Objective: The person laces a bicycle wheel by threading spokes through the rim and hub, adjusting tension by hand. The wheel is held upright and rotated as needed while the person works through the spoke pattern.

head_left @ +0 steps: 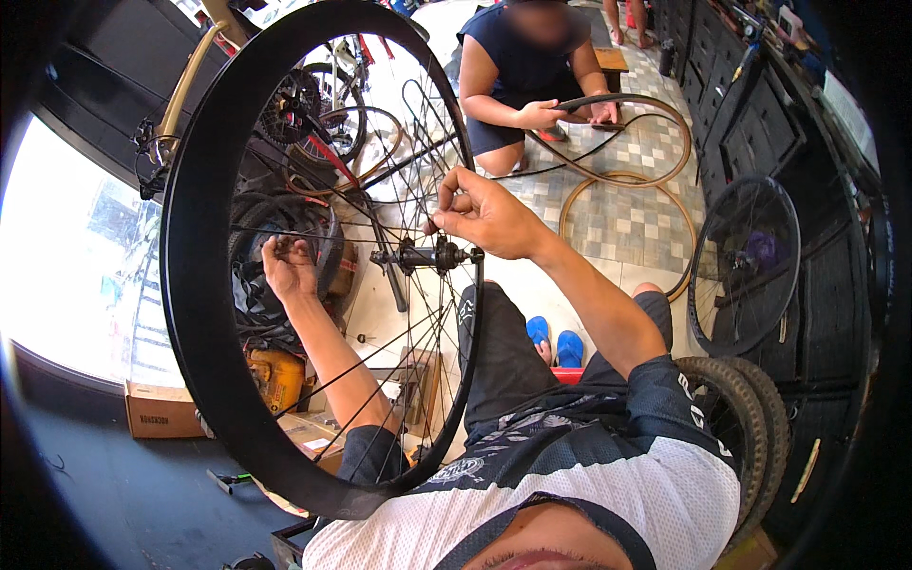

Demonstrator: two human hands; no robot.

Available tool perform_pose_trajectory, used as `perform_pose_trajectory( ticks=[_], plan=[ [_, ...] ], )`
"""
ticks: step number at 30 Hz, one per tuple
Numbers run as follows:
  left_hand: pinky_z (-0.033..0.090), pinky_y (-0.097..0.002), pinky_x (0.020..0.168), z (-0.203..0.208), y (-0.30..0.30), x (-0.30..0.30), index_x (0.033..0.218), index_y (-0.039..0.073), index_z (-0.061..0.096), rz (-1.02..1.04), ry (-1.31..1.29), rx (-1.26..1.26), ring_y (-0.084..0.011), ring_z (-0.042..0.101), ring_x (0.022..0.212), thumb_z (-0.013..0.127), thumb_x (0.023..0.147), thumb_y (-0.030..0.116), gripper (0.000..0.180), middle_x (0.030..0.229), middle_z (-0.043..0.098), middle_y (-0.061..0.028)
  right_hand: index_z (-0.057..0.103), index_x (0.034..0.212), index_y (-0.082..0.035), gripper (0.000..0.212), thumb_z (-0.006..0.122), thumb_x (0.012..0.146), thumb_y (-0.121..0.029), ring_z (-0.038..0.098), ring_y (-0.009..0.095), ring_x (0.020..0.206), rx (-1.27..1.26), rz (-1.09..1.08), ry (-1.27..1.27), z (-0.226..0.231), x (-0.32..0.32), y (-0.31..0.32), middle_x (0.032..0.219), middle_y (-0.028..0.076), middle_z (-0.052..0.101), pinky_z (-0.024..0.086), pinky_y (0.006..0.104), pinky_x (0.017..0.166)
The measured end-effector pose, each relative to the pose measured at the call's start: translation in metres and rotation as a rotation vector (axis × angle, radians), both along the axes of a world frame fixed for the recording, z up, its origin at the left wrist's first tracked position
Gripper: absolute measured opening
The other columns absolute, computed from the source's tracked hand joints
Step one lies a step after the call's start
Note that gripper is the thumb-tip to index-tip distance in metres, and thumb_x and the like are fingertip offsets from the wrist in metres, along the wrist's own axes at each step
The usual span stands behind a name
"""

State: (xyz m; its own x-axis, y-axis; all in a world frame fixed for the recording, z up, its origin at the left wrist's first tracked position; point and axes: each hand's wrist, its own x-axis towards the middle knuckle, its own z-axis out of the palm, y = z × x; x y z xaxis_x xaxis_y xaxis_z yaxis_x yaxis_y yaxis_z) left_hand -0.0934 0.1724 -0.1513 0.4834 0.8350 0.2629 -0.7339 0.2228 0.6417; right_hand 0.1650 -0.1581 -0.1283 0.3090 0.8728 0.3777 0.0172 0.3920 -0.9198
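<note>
A black deep-rimmed bicycle wheel (204, 275) stands upright in front of me, tilted, with its lower rim against my shirt. Several thin black spokes run to its black hub (429, 256), and part of the rim seems to have few spokes. My right hand (489, 217) is just above the hub, thumb and forefinger pinched on what looks like a spoke end. Seen through the wheel, my left hand (291, 271) has its palm up and fingers loosely bent and apart, just below a near-horizontal spoke (332, 234). Whether its fingertips touch that spoke is unclear.
Across from me a person kneels, holding a tan-walled tyre (686, 142); another tyre (570, 204) lies on the tiles. A spoked wheel (746, 266) leans on black drawers (750, 142) at right. Knobby tyres (765, 427) stand beside me. A cardboard box (161, 410) sits left.
</note>
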Motion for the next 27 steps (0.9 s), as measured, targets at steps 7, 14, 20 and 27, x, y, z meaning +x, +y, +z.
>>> perform_pose_trajectory(
  ticks=[7,14,20,27],
  plan=[
    [0.062,-0.0378,0.083,0.020,-0.043,0.024,0.105,0.005,0.066,-0.071,-0.029,0.073,-0.0273,0.071,0.097,0.062,0.107,0.016,0.012,0.102,0.074,-0.0119,0.061,0.129,-0.011,0.038,0.075,0.100,-0.030,0.074,0.017,0.092,-0.075,-0.098,-0.208,0.024,-0.015,-0.021,0.104,0.012,0.078,0.056,0.0311,0.077],
    [0.063,-0.0391,0.076,0.051,-0.151,0.091,0.100,0.008,0.061,-0.249,0.182,0.151,-0.0271,0.073,0.091,0.064,0.105,0.013,0.008,0.098,0.073,-0.0098,0.070,0.141,-0.016,0.044,0.070,0.104,-0.040,0.078,0.026,0.101,0.073,-0.213,-0.330,0.014,-0.025,-0.017,0.117,0.016,0.079,0.058,0.0356,0.087],
    [0.057,-0.0320,0.071,0.061,-0.145,0.089,0.091,0.008,0.063,0.060,0.389,0.208,-0.0144,0.068,0.080,0.076,0.102,0.021,0.021,0.086,0.069,-0.0032,0.072,0.137,-0.006,0.035,0.069,0.106,-0.023,0.070,0.012,0.114,0.160,-0.048,-0.038,-0.003,-0.022,-0.008,0.128,0.010,0.077,0.054,0.0265,0.100],
    [0.056,-0.0376,0.085,0.129,-0.199,0.056,0.121,0.002,0.061,0.126,-0.035,0.546,-0.0256,0.066,0.104,0.065,0.107,0.014,0.019,0.115,0.066,-0.0150,0.070,0.137,-0.002,0.037,0.069,0.106,-0.022,0.067,0.012,0.117,0.185,0.031,0.125,-0.018,-0.012,-0.008,0.132,0.009,0.075,0.052,0.0254,0.103]
  ],
)
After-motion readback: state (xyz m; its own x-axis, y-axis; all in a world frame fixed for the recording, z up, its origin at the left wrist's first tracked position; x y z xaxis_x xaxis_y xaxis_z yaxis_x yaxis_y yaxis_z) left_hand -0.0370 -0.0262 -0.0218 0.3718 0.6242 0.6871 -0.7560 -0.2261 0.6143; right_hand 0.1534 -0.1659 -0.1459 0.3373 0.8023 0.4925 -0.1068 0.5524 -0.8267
